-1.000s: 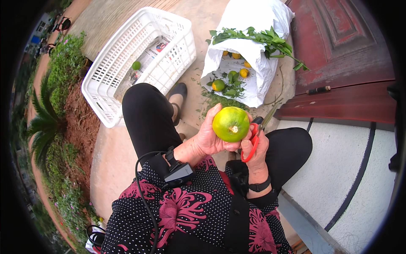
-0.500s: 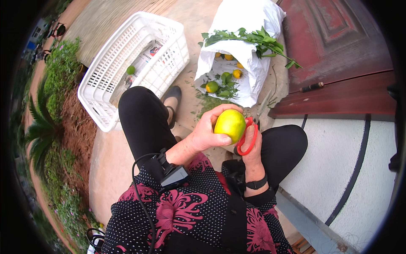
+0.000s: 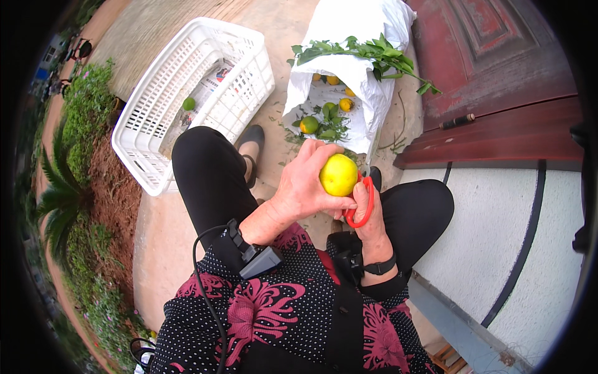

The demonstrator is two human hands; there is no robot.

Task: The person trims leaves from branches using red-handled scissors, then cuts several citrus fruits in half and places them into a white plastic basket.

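Note:
A round yellow citrus fruit (image 3: 339, 175) sits in my left hand (image 3: 301, 182), whose fingers and thumb close around its left side. My right hand (image 3: 370, 219) grips a pair of red-handled scissors (image 3: 369, 201) just right of the fruit. The blades point away from me, toward the mouth of the white sack. My right thumb is up against the fruit's lower right side. Beyond my hands, the white sack (image 3: 349, 124) lies on its side with several orange and green citrus fruits (image 3: 309, 124) and leaves inside its mouth.
A white plastic crate (image 3: 244, 103) stands at the far left with one green fruit (image 3: 189, 103) on its newspaper lining. A leafy branch (image 3: 374, 55) lies over the sack. A dark red door (image 3: 492, 68) is at the right, and plants (image 3: 93, 118) line the left.
My left hand has rolled over with the fruit, showing more of its back. The scissors have turned more upright, and my right thumb has come to the fruit.

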